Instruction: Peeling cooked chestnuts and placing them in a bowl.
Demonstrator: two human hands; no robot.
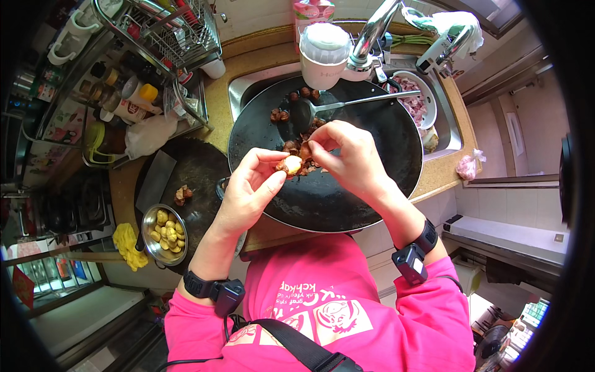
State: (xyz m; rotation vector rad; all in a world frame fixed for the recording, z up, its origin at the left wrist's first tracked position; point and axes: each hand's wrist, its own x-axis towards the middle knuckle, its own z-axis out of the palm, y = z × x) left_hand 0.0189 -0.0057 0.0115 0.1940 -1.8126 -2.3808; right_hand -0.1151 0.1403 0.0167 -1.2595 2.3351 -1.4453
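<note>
Over a large black wok [372, 135], my left hand [251, 186] holds a partly peeled chestnut [293, 164] between thumb and fingers. Pale yellow flesh shows on one side of it, with brown shell on the rest. Just to the right, my right hand [348, 156] pinches a piece of brown shell [305, 151] between thumb and forefinger. Shell scraps [309, 169] lie in the wok below my hands. Farther back are several unpeeled chestnuts [279, 115] and a metal spatula [344, 104] resting in the wok.
At left, a steel bowl [164, 235] of peeled chestnuts stands on a dark round board [204, 162], with a cleaver [155, 179] and shells [182, 195] nearby. A faucet filter [324, 60] overhangs the wok. A white colander [430, 100] of raw meat sits in the sink [448, 135].
</note>
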